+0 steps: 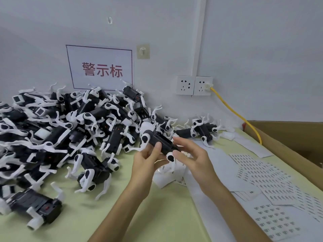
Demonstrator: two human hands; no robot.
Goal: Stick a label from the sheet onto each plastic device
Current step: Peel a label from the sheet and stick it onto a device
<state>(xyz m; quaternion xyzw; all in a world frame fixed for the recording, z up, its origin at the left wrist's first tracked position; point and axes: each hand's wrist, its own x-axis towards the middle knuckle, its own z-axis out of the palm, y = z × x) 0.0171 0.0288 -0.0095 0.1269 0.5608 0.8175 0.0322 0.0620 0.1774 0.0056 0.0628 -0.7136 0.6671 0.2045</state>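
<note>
A black and white plastic device (pixel 158 139) with white legs is held up over the table's middle. My left hand (pixel 148 159) grips it from below, thumb on its black body. My right hand (pixel 190 155) is at the device's right end, fingers curled against it; whether a label sits under the fingertips is hidden. Label sheets (pixel 262 173) covered in small dark labels lie to the right on the table, with another sheet (pixel 276 222) nearer me. A big heap of the same devices (pixel 70 130) fills the left side.
A pale green table (pixel 157 210) carries everything. A cardboard box (pixel 297 137) stands at the right edge. Wall sockets (pixel 194 85) with a yellow cable (pixel 236 113) sit behind. Two more devices (pixel 201 131) lie at the back. A red-lettered sign (pixel 101 69) hangs on the wall.
</note>
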